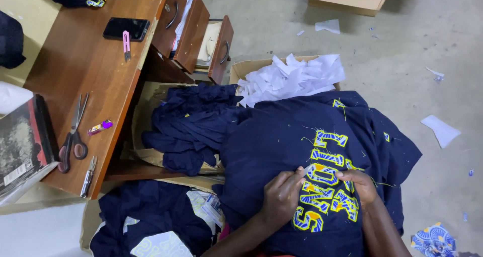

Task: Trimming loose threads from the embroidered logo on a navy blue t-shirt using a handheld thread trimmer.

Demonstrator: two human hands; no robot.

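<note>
Down from 12 to 3 o'clock, looking over a grey concrete floor (402, 45) littered with paper bits. Over at 9 to 11 o'clock, passing a brown wooden desk (85, 60) with two drawers (193, 30) hanging open. Dead centre, running to 6 o'clock, looking at a navy shirt (282, 136) draped over the lap, yellow-and-blue patterned lettering (327, 181) facing up. At 9 o'clock of the shirt, noting a heap of more navy garments (191, 126). At 12 o'clock of it, noting a cardboard box of white paper scraps (292, 78).

Working at the top edge of the lettering: left hand (282, 196) curling shut, fingertips pinching a pale sliver (307, 167), likely backing paper, too small to be sure. Right hand (357, 184), at 3 o'clock of the left, pressing flat, fingers together, pinning the cloth and gripping nothing.

Judging the step as picking backing off the letters, mid-way. Next pull calling for a tight pinch and cloth held taut.

On the desk, lying untouched: scissors (73, 136) at 8 o'clock, phone (126, 29) at 11 o'clock, pink cutter (126, 43) just beside it, small snips (89, 175) at the near edge.
</note>
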